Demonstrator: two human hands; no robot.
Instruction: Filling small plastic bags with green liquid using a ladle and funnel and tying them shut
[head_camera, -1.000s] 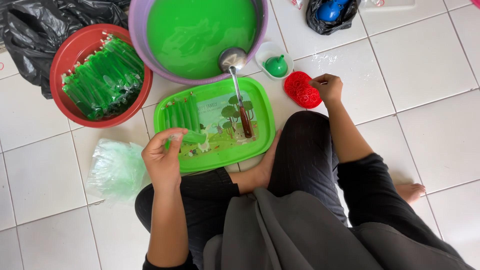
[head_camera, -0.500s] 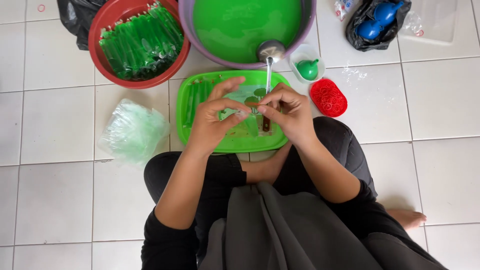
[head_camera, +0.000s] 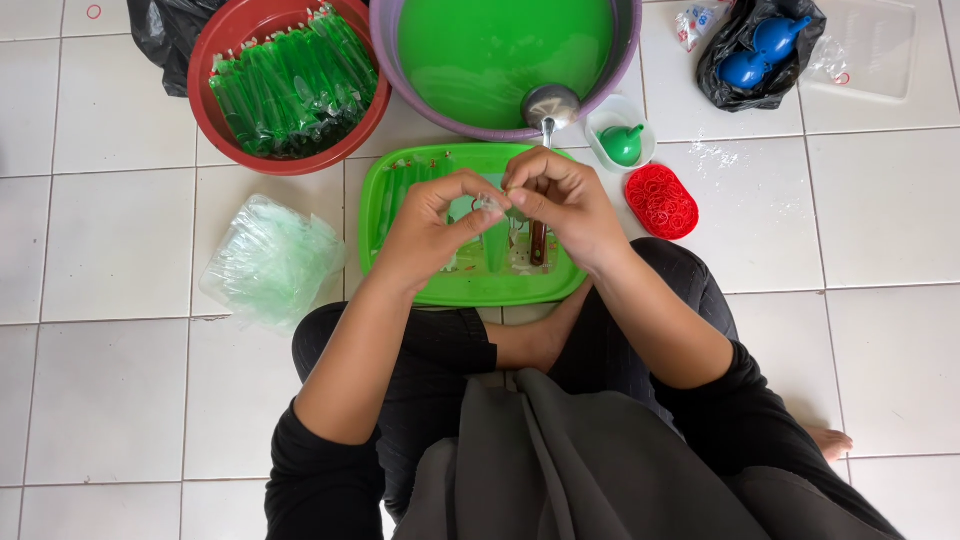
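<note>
At top centre a purple basin (head_camera: 630, 60) of green liquid sits beside a red bowl (head_camera: 215, 120) of filled green tubes at upper left, within reach on the tiled floor. Mid-frame, over the green tray (head_camera: 470, 290), the left hand (head_camera: 425, 235) and right hand (head_camera: 565, 205) meet, each grip pinched on the neck of a filled plastic tube (head_camera: 497, 235) hanging upright so nothing spills.

White tiled floor (head_camera: 120, 390) carried a green tray (head_camera: 470, 285), red bowl (head_camera: 215, 130), purple basin (head_camera: 625, 60), pile of clear bags (head_camera: 270, 260), red rubber bands (head_camera: 660, 200) and black bag (head_camera: 725, 40).
</note>
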